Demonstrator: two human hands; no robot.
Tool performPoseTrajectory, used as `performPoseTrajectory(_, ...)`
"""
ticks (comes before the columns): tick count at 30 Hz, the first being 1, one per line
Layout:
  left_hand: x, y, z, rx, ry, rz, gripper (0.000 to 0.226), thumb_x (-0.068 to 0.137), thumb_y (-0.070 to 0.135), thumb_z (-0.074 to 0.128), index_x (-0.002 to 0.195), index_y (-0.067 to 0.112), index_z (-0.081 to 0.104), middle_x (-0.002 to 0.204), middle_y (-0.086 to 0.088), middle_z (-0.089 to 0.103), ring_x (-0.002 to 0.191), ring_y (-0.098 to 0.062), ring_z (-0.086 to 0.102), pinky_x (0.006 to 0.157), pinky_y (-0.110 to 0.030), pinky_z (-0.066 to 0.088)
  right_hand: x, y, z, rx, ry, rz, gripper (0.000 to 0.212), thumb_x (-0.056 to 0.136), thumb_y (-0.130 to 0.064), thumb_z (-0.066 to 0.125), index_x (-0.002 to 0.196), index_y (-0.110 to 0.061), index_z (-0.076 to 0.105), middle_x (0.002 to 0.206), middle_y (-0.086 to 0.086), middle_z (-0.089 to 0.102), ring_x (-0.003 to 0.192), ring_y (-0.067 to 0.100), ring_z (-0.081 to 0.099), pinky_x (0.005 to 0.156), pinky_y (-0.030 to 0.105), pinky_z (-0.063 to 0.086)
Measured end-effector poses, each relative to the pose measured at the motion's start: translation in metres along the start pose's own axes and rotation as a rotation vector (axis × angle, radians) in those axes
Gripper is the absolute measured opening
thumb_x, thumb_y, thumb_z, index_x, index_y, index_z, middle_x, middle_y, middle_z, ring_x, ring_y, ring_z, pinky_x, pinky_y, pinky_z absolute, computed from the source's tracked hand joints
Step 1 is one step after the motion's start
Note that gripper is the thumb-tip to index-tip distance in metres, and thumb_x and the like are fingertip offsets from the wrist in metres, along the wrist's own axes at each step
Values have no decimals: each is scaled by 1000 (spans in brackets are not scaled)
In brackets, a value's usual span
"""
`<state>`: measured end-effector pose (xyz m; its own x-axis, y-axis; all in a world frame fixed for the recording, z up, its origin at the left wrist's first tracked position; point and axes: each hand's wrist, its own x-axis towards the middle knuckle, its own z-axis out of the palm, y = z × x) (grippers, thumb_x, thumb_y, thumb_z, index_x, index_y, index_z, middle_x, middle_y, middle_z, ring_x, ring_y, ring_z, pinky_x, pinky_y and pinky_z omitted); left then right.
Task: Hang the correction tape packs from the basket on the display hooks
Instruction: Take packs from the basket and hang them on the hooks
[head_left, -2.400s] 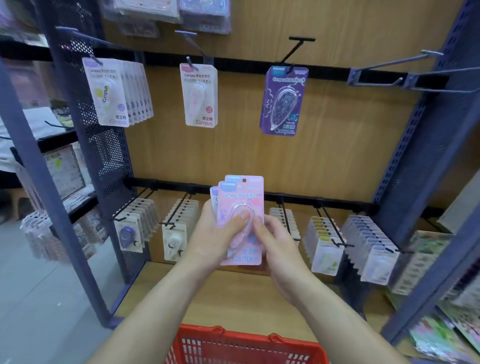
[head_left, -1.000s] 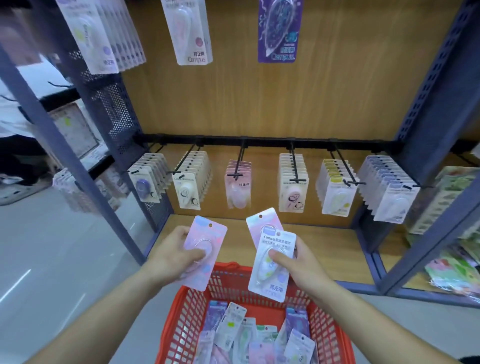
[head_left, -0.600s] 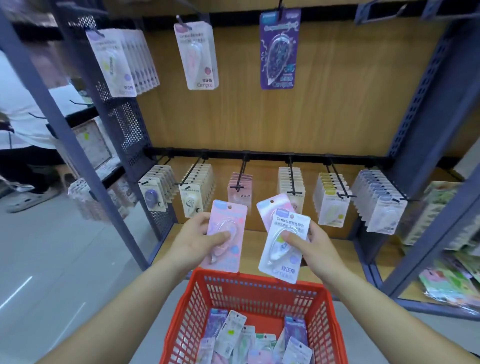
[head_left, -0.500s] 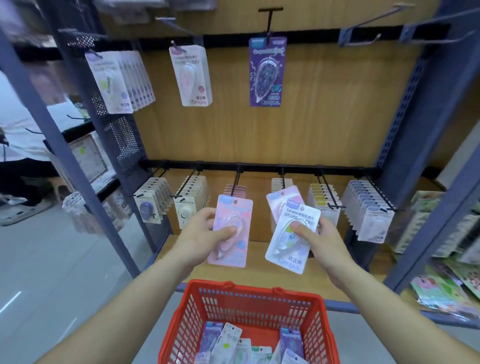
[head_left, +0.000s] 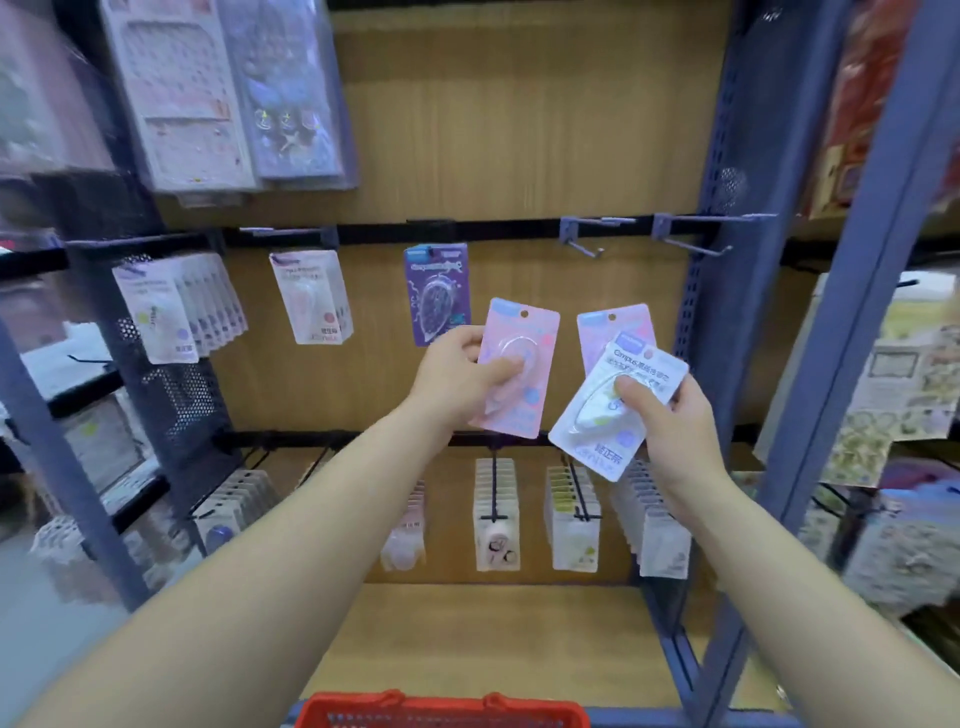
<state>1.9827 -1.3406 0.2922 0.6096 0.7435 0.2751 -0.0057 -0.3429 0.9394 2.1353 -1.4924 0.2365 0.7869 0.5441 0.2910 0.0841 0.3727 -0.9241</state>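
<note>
My left hand (head_left: 457, 376) grips a pink correction tape pack (head_left: 524, 332), held upright just right of a purple pack (head_left: 436, 286) that hangs on the upper rail. My right hand (head_left: 670, 421) holds two packs fanned out: a white one (head_left: 618, 410) in front and a pink one (head_left: 613, 325) behind it. Two bare hooks (head_left: 587, 249) (head_left: 696, 247) stick out of the upper rail above my right hand. Only the rim of the red basket (head_left: 441, 712) shows at the bottom edge.
White packs (head_left: 156, 312) and a pale pink pack (head_left: 311, 296) hang left on the upper rail. The lower rail carries full rows of small packs (head_left: 496, 514). Blue uprights (head_left: 862, 270) frame the bay, with a wooden shelf (head_left: 498, 639) below. Sticker sheets (head_left: 228, 88) hang above.
Both hands have risen from just above the basket to the upper rail's height. The camera has tilted up, so the basket has dropped almost out of view.
</note>
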Motion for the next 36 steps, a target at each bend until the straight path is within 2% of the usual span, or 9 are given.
performPoseTrajectory(6,43,28,47,-19,-21,85,39,92,21,76,127,23,59,102,13,70,87,-2,68,54,-14,54,23,-9,-30,22,64,-4,22,95,-16,70,114,-26,63,110,-6,77,101,16,75,87,41,59)
performPoseTrajectory(9,58,36,63,-41,-43,97,39,93,21,74,129,23,59,108,11,69,90,-3,67,53,-12,52,32,-10,-41,23,73,-5,23,96,-15,69,116,-25,63,109,-8,77,99,15,75,80,36,58)
performPoseTrajectory(13,78,36,79,-52,-26,93,37,94,25,74,128,25,58,118,6,70,100,-9,69,63,-20,56,43,-10,-48,32,74,-4,25,96,-15,69,119,-24,62,109,-8,77,99,13,75,75,32,57)
performPoseTrajectory(17,89,32,85,-76,-20,87,33,93,27,75,123,22,61,117,5,70,100,-12,71,67,-24,59,52,-5,-50,21,64,8,25,95,-16,70,117,-27,63,110,-9,77,100,13,75,79,34,59)
performPoseTrajectory(20,94,30,86,-109,27,82,34,93,28,74,124,17,64,115,4,71,100,-15,72,77,-33,62,56,0,-50,10,54,8,24,96,-16,69,116,-27,63,108,-11,77,100,12,75,79,34,59)
performPoseTrajectory(23,94,26,84,-168,55,70,24,93,27,74,114,19,66,111,2,73,96,-15,73,73,-31,60,59,4,-48,4,48,14,25,96,-17,69,117,-27,63,107,-11,77,99,12,75,76,31,58)
performPoseTrajectory(26,91,18,83,-98,40,75,19,93,30,74,107,20,65,106,4,73,91,-11,72,65,-23,56,60,7,-46,3,41,17,24,95,-18,70,116,-29,63,108,-12,76,99,11,74,75,30,58)
performPoseTrajectory(31,89,16,83,-107,17,73,23,93,32,75,109,17,66,105,4,74,91,-13,74,66,-24,59,60,7,-44,4,34,13,24,95,-17,70,116,-29,63,107,-12,77,100,13,74,80,34,59)
performPoseTrajectory(36,92,22,84,-137,57,81,15,92,28,76,100,18,68,99,3,74,84,-12,73,65,-24,59,60,9,-46,-1,42,15,23,96,-17,69,114,-30,62,104,-15,76,99,10,74,75,29,58)
